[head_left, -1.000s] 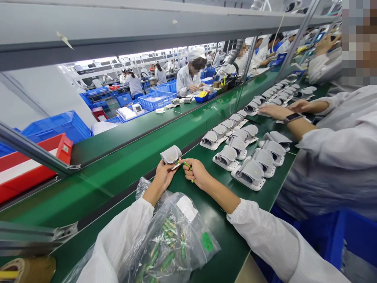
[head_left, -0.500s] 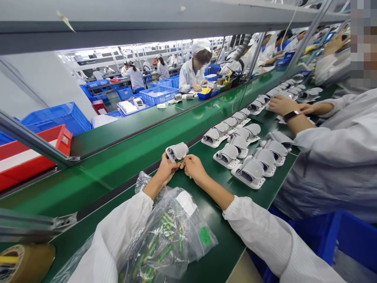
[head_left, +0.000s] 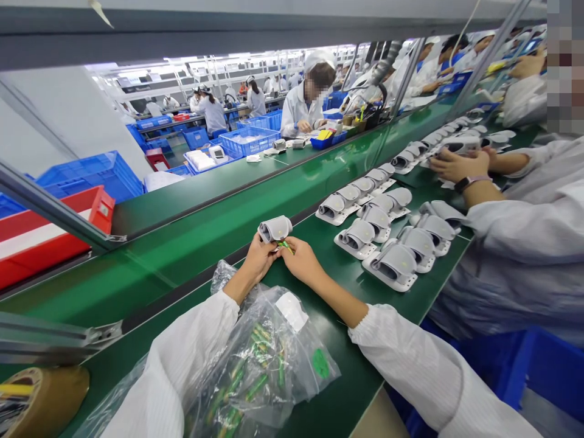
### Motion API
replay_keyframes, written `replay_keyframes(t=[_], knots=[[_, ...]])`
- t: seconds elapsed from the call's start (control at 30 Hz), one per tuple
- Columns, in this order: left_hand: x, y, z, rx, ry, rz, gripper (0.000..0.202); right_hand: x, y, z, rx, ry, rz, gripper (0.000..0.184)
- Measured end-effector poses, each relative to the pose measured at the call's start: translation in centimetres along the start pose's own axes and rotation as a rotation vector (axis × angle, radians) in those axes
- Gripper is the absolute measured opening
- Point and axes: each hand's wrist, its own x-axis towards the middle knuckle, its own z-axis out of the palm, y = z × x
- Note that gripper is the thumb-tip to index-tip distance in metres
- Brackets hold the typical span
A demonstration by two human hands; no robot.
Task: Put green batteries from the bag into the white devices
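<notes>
Less gap than earlier between left fingers, closed on grey cuff, and right fingers, pinched around green cylinders.

Off to the left, a red bin stands before a blue crate; nearer sits a brown tape roll.

The green bench bears grey cuffs in rows, a clear bag of green cylinders and 1 tape roll.

Bag: clear plastic, crinkled, glossy. Grey cuff: matt, cloth-like. Table: smooth, slight sheen. Sleeve: ribbed cloth.
</notes>
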Motion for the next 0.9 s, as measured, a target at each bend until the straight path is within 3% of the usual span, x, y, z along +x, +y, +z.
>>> replay_keyframes(t=[0.17, 0.3, 0.5, 0.67, 0.8, 0.9], knots=[[-0.3, 0.2, 0.4, 0.014, -0.013, -0.008, 0.076, -0.3, -0.4, -0.4, -0.262, 0.028, -0.080, 0.022], [-0.5, 0.4, 0.6, 0.014, -0.025, -0.005, 0.073, -0.5, -0.6, -0.7, -0.425, 0.072, -0.184, 0.016], [-0.7, 0.6, 0.3, 0.002, -0.090, -0.012, 0.065, -0.4, -0.6, -1.0, -0.608, 0.103, -0.176, 0.014], [-0.8, 0.6, 0.3, 0.025, -0.091, -0.038, 0.065, -0.4, -0.5, -1.1, -0.491, 0.062, -0.166, 0.007], [-0.4, 0.3, 0.2, -0.022, -0.068, -0.030, 0.056, -0.4, -0.6, -1.0, -0.270, 0.013, -0.130, 0.017], [-0.2, 0.1, 0.2, -0.035, -0.023, -0.013, 0.055, -0.4, -0.9, -1.1, -0.189, 0.013, -0.099, 0.015]])
